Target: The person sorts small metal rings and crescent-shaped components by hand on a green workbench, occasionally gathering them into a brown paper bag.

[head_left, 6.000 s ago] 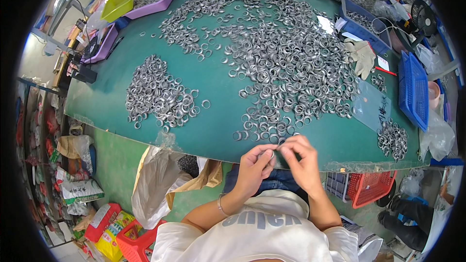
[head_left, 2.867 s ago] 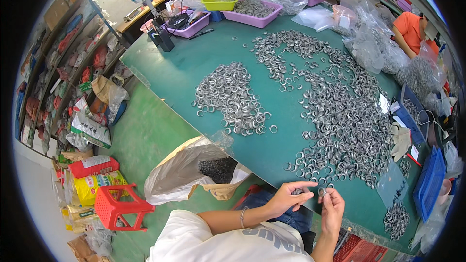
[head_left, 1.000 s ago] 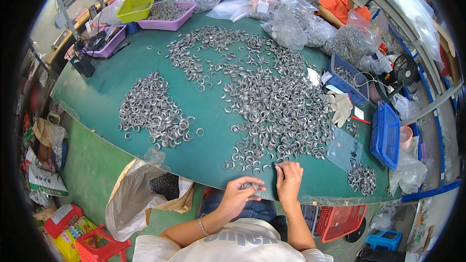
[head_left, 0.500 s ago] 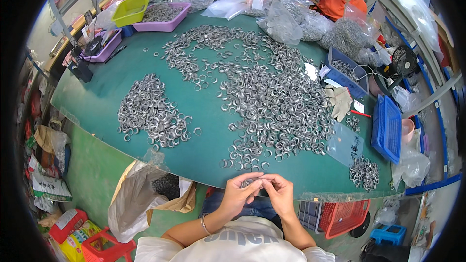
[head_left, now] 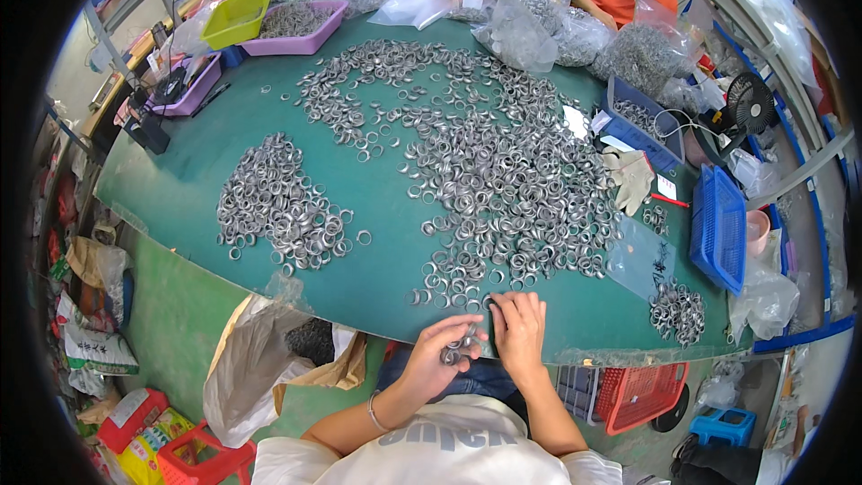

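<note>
Your left hand (head_left: 440,355) is curled around several grey rings (head_left: 453,352), clamped between fingers and palm; the cupped hold probably lets it carry a batch while the other hand is free. Your right hand (head_left: 519,332) is at the near edge of the main pile (head_left: 521,189), fingertips down by the table (head_left: 382,274); you cannot tell whether they pinch a ring.

The main pile spreads across the middle, its near end within easy reach of both hands. A second pile (head_left: 278,207) lies to the left, the gap presumably keeping the two from mixing. A small pile (head_left: 678,313) sits at the near right.

Far left, the purple tray (head_left: 285,47) holds grey metal pieces, with a yellow tray (head_left: 235,20) beside it. On the right, the blue bin (head_left: 646,152) holds more metal parts. Left of your knees, the upright sack (head_left: 235,382) contains dark bits (head_left: 308,339).
</note>
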A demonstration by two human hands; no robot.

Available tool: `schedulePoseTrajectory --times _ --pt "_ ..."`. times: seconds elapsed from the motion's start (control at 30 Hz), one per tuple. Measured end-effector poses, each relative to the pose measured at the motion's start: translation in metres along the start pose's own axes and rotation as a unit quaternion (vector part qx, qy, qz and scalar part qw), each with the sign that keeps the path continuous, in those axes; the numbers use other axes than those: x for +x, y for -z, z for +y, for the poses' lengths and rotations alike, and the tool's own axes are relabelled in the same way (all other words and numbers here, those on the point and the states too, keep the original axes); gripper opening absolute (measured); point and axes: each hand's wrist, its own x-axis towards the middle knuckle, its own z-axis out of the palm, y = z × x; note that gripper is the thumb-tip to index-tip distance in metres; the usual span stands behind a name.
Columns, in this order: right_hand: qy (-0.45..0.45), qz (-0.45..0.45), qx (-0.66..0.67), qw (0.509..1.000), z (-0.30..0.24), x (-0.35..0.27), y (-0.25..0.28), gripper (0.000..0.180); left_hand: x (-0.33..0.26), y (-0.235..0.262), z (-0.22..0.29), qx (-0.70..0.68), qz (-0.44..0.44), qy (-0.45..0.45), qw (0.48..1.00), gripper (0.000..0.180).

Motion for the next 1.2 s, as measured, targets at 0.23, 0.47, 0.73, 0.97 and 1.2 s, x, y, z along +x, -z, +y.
schedulePoseTrajectory --times 0.23,0.47,0.73,0.97,1.2 --pt "-0.018 0.018 0.023 0.999 0.003 0.004 -0.001 0.013 -0.001 0.003 0.002 -0.047 -0.048 0.050 0.996 0.026" --pt "-0.344 -0.061 0.647 0.678 0.012 -0.002 0.018 0.014 0.003 0.005 -0.004 -0.001 -0.059 0.014 0.998 0.023" --pt "-0.352 -0.123 0.821 0.433 0.015 -0.007 0.022 0.019 0.007 0.003 -0.006 0.006 -0.052 0.031 0.998 0.017" --pt "-0.109 0.004 0.273 0.956 -0.012 -0.006 0.032 0.011 0.009 -0.009 -0.004 0.073 0.028 -0.005 0.997 0.021" --pt "0.012 0.054 0.146 0.988 -0.015 0.001 0.035 0.014 0.016 -0.007 -0.006 0.147 0.011 -0.007 0.989 0.021"
